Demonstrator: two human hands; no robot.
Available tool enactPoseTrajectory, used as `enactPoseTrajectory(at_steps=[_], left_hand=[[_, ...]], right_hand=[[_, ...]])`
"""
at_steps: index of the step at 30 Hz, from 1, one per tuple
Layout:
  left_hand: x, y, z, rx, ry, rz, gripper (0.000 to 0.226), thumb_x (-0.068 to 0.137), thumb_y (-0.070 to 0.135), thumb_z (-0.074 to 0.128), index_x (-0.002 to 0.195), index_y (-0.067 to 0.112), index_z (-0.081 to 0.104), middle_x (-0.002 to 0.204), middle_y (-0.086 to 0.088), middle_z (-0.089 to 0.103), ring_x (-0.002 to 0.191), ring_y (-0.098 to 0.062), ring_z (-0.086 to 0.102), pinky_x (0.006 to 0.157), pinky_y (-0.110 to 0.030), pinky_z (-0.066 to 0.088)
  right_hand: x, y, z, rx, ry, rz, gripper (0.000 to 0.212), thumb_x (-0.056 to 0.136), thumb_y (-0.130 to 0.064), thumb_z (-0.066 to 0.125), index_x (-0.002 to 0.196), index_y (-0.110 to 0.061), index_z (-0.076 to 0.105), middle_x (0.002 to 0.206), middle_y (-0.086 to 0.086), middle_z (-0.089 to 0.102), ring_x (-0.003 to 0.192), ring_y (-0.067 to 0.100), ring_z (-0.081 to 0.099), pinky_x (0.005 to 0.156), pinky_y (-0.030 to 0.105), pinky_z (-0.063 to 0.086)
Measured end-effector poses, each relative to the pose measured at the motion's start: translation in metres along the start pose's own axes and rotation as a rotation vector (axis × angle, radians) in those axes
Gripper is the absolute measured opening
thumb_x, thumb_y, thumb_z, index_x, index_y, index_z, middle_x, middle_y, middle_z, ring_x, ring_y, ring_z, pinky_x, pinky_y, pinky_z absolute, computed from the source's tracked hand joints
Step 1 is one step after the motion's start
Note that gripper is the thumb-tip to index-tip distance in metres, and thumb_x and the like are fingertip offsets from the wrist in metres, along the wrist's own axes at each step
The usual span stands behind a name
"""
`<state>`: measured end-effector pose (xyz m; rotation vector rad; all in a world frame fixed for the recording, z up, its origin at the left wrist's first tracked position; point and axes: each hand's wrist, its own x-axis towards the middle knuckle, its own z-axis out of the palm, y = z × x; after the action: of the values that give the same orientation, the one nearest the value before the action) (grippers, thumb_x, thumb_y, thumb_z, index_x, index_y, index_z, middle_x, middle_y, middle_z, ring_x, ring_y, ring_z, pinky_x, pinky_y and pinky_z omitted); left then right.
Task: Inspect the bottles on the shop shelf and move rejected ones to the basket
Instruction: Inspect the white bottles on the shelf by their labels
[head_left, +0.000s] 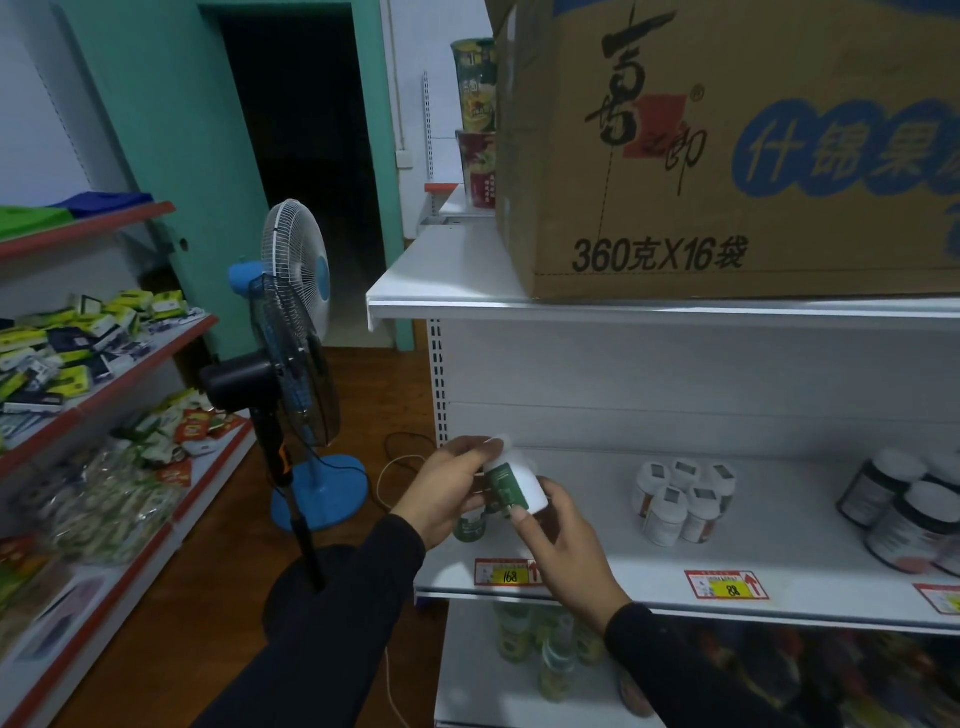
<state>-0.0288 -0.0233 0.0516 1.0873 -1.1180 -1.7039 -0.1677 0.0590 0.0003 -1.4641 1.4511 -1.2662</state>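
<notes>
Head view: white shop shelf (597, 525) fills four o'clock. Above its front edge, left hand (447, 493) and right hand (563, 540) both pinch the green-labelled bottle (511, 486), long axis tilted toward ten o'clock; basket unseen.

A big brown cardboard box (727, 150) sat on the top white shelf. Tall noodle cups (475, 119) stood stacked behind it. A blue and white standing fan (298, 291) stood on the brown wood floor (218, 587), with a black fan (288, 374) just in front. Green and yellow packets (78, 343) lay on the red-edged shelves at the left.
</notes>
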Motion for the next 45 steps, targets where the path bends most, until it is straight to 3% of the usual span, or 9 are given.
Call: enactPoseTrajectory(at_steps=[4, 6, 12, 20, 24, 34, 37, 42, 45], left_hand=[[-0.001, -0.001, 0.001, -0.011, 0.065, 0.022, 0.038, 0.086, 0.027, 0.073, 0.116, 0.011, 0.056, 0.113, -0.015, 0.066, 0.098, -0.028, 0.069, 0.081, -0.036, 0.058], [-0.002, -0.001, 0.003, 0.014, 0.084, 0.034, 0.039, 0.085, 0.03, 0.074, 0.115, 0.013, 0.056, 0.111, -0.013, 0.066, 0.095, -0.026, 0.068, 0.078, -0.033, 0.056], [-0.004, 0.004, 0.005, 0.125, 0.046, 0.058, 0.025, 0.092, 0.039, 0.062, 0.108, 0.02, 0.06, 0.091, -0.003, 0.066, 0.075, -0.013, 0.062, 0.058, -0.022, 0.046], [-0.003, 0.005, 0.0, 0.009, -0.016, 0.023, 0.031, 0.093, 0.027, 0.063, 0.117, 0.007, 0.058, 0.111, -0.017, 0.068, 0.094, -0.028, 0.071, 0.077, -0.034, 0.059], [0.0, 0.001, -0.003, 0.03, -0.013, 0.017, 0.029, 0.093, 0.026, 0.065, 0.117, 0.011, 0.057, 0.112, -0.016, 0.068, 0.098, -0.028, 0.07, 0.081, -0.035, 0.058], [0.005, -0.006, -0.008, 0.072, -0.01, 0.001, 0.03, 0.092, 0.026, 0.066, 0.118, 0.016, 0.057, 0.11, -0.013, 0.068, 0.093, -0.025, 0.071, 0.072, -0.032, 0.058], [0.007, -0.009, -0.009, 0.073, 0.002, -0.021, 0.034, 0.091, 0.031, 0.066, 0.116, 0.009, 0.059, 0.11, -0.016, 0.069, 0.094, -0.027, 0.072, 0.083, -0.04, 0.059], [0.013, -0.013, -0.007, 0.085, 0.119, -0.084, 0.043, 0.088, 0.041, 0.069, 0.108, 0.003, 0.063, 0.096, -0.018, 0.074, 0.092, -0.034, 0.072, 0.09, -0.052, 0.055], [0.016, -0.015, -0.007, 0.113, 0.146, -0.119, 0.052, 0.085, 0.048, 0.069, 0.107, 0.002, 0.064, 0.097, -0.021, 0.074, 0.085, -0.035, 0.071, 0.088, -0.049, 0.054]], right_hand=[[0.0, 0.0, -0.002, -0.017, 0.002, 0.0, 0.051, 0.086, -0.043, 0.071, 0.129, -0.041, 0.043, 0.117, -0.021, 0.059, 0.103, -0.005, 0.06, 0.087, 0.018, 0.051], [0.001, 0.001, -0.002, -0.045, 0.006, -0.009, 0.057, 0.08, -0.045, 0.076, 0.127, -0.044, 0.043, 0.119, -0.021, 0.059, 0.106, -0.003, 0.059, 0.09, 0.02, 0.051], [0.003, 0.004, 0.002, -0.011, 0.011, -0.001, 0.039, 0.088, -0.038, 0.07, 0.12, -0.042, 0.048, 0.113, -0.015, 0.066, 0.102, -0.001, 0.062, 0.09, 0.024, 0.053], [0.003, 0.002, 0.002, 0.063, 0.002, 0.014, 0.026, 0.097, -0.034, 0.058, 0.122, -0.036, 0.054, 0.112, -0.015, 0.067, 0.1, -0.004, 0.062, 0.083, 0.015, 0.05], [0.003, 0.004, 0.002, 0.094, 0.01, 0.031, 0.033, 0.098, -0.036, 0.054, 0.129, -0.035, 0.046, 0.114, -0.013, 0.066, 0.1, -0.001, 0.065, 0.089, 0.022, 0.053], [0.003, 0.003, 0.005, 0.193, 0.0, 0.065, 0.025, 0.099, -0.038, 0.046, 0.123, -0.034, 0.054, 0.106, -0.005, 0.069, 0.092, 0.011, 0.069, 0.083, 0.028, 0.056], [0.002, 0.0, 0.004, 0.207, -0.034, 0.045, 0.022, 0.099, -0.031, 0.054, 0.12, -0.034, 0.057, 0.107, -0.005, 0.071, 0.096, 0.011, 0.069, 0.083, 0.028, 0.057], [0.0, -0.004, 0.003, 0.173, -0.091, 0.021, 0.044, 0.088, -0.019, 0.073, 0.128, -0.028, 0.058, 0.107, -0.008, 0.073, 0.098, 0.01, 0.069, 0.087, 0.027, 0.056], [0.0, -0.004, 0.003, 0.145, -0.102, 0.017, 0.051, 0.084, -0.015, 0.076, 0.128, -0.031, 0.057, 0.098, -0.012, 0.073, 0.09, 0.005, 0.068, 0.081, 0.025, 0.055]])
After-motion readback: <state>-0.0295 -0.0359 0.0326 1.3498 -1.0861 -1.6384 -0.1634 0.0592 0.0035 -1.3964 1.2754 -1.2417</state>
